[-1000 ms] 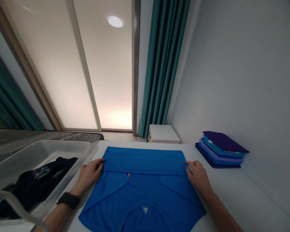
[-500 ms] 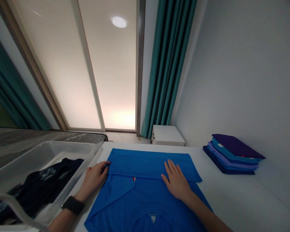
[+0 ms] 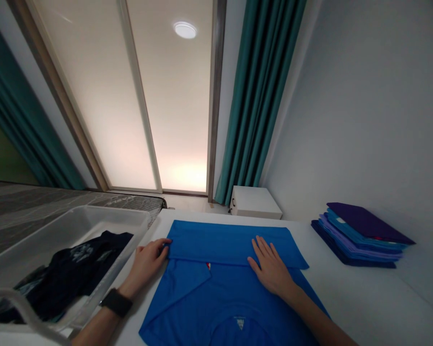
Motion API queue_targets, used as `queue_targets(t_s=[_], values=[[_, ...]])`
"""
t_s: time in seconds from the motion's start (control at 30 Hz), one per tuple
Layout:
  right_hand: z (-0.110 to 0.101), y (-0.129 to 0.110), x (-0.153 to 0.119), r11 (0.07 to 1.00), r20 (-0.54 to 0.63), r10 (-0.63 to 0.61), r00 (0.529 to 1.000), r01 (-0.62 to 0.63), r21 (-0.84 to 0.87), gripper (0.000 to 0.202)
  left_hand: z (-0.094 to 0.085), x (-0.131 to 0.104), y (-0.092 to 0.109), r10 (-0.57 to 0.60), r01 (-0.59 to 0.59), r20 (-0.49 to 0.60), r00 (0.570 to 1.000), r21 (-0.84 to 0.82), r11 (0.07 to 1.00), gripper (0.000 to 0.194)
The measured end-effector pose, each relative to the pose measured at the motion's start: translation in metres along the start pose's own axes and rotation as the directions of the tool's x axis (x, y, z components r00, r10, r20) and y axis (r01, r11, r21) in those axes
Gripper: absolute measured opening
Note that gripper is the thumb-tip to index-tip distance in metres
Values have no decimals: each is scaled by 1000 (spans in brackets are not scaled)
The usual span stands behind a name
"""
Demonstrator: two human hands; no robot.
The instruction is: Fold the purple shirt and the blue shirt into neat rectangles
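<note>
I record the right hand (image 3: 272,271) splayed flat, fingers grasping nothing, on the blue shirt (image 3: 220,288), presumably steadying its folded band. The left hand (image 3: 148,262) curls at the band's edge; pinching, I cannot tell. The shirt lies on the white table (image 3: 353,307), between translucent bin (image 3: 63,233) and folded stack (image 3: 364,235).

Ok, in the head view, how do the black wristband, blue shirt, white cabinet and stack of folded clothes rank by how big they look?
1. blue shirt, though cut off at the bottom
2. stack of folded clothes
3. white cabinet, standing farther back
4. black wristband
</note>
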State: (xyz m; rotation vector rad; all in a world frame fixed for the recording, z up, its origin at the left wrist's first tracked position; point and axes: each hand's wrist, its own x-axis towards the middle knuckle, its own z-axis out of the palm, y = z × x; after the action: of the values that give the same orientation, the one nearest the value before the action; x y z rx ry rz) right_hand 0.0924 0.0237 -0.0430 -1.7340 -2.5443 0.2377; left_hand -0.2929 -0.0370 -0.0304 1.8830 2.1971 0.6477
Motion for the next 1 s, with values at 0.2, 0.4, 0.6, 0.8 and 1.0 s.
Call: queue_targets(t_s=[0.2, 0.4, 0.6, 0.8, 1.0], values=[[-5, -38, 11, 992, -23, -116, 993, 117, 51, 71, 0, -1, 1, -7, 7, -4, 1000, -33, 999, 41], [-9, -113, 32, 911, -92, -395, 914, 402, 93, 53, -2, -3, 3, -8, -3, -72, 997, -156, 988, 40], [-7, -198, 48, 848, -189, -508, 841, 526, 64, 41, 1, -3, 0, -35, -19, -138, 990, -372, 928, 37], [3, -236, 57, 873, -193, -477, 858, 487, 8, 39, 0, -5, 3, -75, -15, -138, 988, -556, 831, 35], [-4, -231, 70, 910, -153, -398, 905, 410, 55, 26, 0, -6, 3, -39, -77, -178, 983, -600, 797, 32]])
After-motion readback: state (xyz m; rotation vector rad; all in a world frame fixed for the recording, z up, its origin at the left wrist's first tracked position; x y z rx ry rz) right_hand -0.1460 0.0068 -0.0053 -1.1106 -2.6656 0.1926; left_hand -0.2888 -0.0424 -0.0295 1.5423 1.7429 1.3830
